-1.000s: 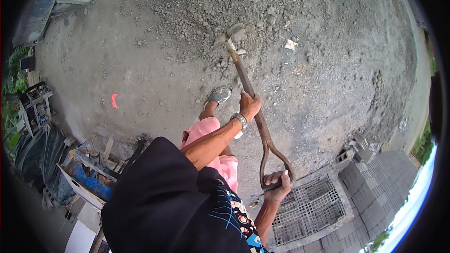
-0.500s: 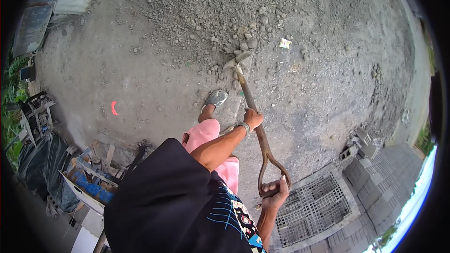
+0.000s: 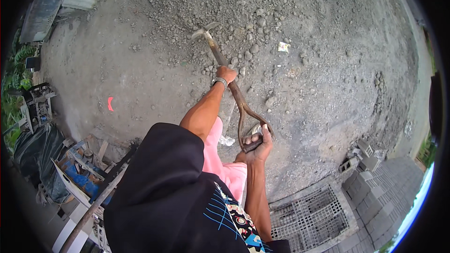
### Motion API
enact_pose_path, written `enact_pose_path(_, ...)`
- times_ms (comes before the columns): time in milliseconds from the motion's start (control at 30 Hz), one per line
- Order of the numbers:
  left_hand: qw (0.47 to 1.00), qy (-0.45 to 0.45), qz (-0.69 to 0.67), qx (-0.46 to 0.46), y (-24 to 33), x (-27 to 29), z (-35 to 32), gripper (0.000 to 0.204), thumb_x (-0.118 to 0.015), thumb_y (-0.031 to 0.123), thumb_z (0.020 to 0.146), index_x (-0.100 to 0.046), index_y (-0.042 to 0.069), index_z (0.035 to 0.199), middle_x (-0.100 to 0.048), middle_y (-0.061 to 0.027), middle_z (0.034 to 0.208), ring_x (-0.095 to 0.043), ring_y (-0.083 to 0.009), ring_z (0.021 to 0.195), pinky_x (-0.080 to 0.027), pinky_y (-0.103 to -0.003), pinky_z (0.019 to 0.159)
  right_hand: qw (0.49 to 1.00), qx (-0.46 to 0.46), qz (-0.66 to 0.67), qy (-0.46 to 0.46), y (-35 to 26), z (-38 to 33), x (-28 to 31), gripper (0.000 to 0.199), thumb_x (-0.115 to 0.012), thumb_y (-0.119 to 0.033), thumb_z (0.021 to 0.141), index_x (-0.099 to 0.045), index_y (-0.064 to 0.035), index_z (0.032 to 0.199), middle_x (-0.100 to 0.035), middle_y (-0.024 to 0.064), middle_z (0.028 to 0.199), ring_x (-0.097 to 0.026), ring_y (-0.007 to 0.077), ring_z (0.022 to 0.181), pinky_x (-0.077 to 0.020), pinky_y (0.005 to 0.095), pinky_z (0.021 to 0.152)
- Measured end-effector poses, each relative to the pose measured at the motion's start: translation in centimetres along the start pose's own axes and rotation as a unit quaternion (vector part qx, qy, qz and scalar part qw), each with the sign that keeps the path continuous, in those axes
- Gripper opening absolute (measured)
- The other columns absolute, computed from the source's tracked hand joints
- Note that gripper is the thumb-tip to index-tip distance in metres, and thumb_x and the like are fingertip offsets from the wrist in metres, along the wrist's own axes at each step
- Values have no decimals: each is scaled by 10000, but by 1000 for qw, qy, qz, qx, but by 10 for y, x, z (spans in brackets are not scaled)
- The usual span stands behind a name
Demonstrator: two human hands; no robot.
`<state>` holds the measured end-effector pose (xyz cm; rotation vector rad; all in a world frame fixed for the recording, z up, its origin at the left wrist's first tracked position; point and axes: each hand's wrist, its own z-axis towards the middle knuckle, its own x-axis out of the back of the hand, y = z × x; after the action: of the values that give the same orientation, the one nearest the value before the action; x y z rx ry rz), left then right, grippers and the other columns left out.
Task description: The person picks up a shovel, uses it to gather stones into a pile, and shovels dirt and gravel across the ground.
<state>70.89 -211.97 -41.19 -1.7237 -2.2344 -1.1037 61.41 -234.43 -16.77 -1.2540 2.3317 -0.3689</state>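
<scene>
I hold a shovel (image 3: pixel 239 96) with a brown, worn shaft and a Y-shaped grip. My left hand (image 3: pixel 226 73), with a band at its wrist, is wrapped round the shaft near the blade. Closed on the crossbar of the grip is my right hand (image 3: pixel 259 147), its thumb along the frame. The blade (image 3: pixel 205 31) is at the near edge of a spread of grey gravel (image 3: pixel 243 0), seen almost edge-on; I cannot tell how much it carries. Small stones lie below the blade. My shoes are partly hidden beneath the grip and my leg.
A white wrapper (image 3: pixel 283 47) and a red scrap (image 3: pixel 110 104) lie on the ground. Grey hollow blocks (image 3: pixel 370 178) are stacked at the lower right, beside a plastic grid crate (image 3: pixel 307 213). Wooden clutter and a black tarp (image 3: pixel 37 154) fill the lower left.
The shovel has moved forward and left, its blade reaching farther into the gravel. Both hands have gone with it, and my left arm is stretched farther out.
</scene>
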Motion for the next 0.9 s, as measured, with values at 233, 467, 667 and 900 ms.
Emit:
enact_pose_path(233,994,-104,-15,11,-23,-126,-149,365,-604,196,799,-597,-139,943,-645,-214,888,-654,-283,827,-520,-416,674,999,-14,29,29,-70,-15,162,282,-614,-323,923,-621,-100,1096,-523,30,519,-509,200,422,-456,353,464)
enact_pose_path(467,995,3,-84,45,-143,-212,-290,380,-612,259,827,-574,-111,902,-621,-179,817,-658,-285,697,-533,-429,625,993,31,-118,-4,-163,-95,311,275,-620,-296,911,-564,-77,755,-481,40,509,-485,210,386,-418,351,401)
enact_pose_path(667,989,52,-132,46,-134,-156,-249,392,-617,284,838,-590,-99,758,-628,-161,701,-680,-286,746,-535,-447,603,991,-2,-92,-96,-141,-43,289,223,-659,-216,882,-556,-47,778,-485,45,505,-493,174,397,-441,316,386)
enact_pose_path(900,969,31,-218,116,-66,-62,-132,277,-563,156,829,-570,-94,949,-595,-148,833,-621,-262,693,-524,-458,592,979,-28,-170,-107,-110,26,121,171,-670,-195,873,-575,-54,853,-506,43,528,-483,166,390,-418,296,372)
